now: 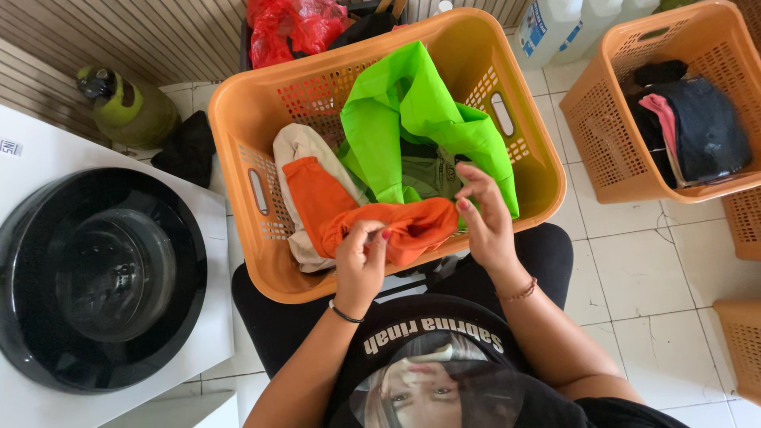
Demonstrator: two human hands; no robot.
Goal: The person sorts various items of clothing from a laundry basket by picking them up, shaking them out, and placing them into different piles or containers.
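An orange laundry basket [547,170] rests on my lap, full of clothes. An orange garment [317,194] drapes over its near rim, and my left hand [361,257] pinches a fold of it. My right hand [485,218] grips the other end of the same orange cloth at the rim, fingers bent around it. A bright green garment [404,103] lies on top in the middle of the basket. A cream piece [297,143] lies under the orange one at the left.
A top-loading washing machine [103,273] with an open dark drum stands at my left. A second orange basket [626,119] with dark and pink clothes sits at the right. A green gas cylinder [131,107], a red plastic bag [289,28] and white jugs [555,28] stand behind.
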